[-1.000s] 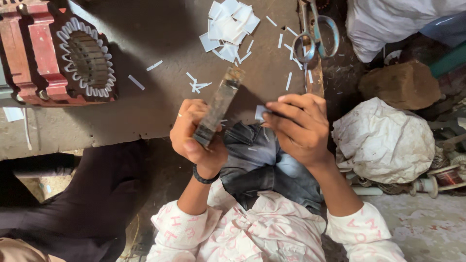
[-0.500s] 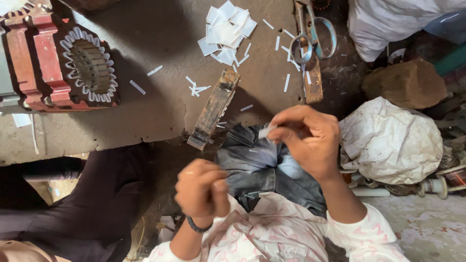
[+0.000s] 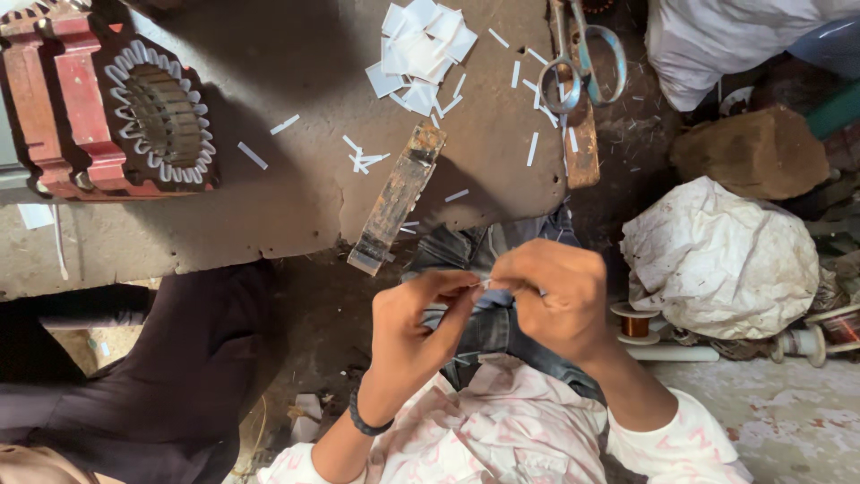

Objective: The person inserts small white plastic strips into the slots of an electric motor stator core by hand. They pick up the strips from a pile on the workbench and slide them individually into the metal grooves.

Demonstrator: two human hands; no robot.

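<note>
At the centre of the frame, the left hand [image 3: 412, 336] and right hand [image 3: 551, 296] meet, fingers pinched together on a small white paper strip [image 3: 485, 283]. Above them a worn metal bar [image 3: 396, 199] lies on the tabletop [image 3: 269, 215], with scissors [image 3: 582, 63] at upper right.
</note>
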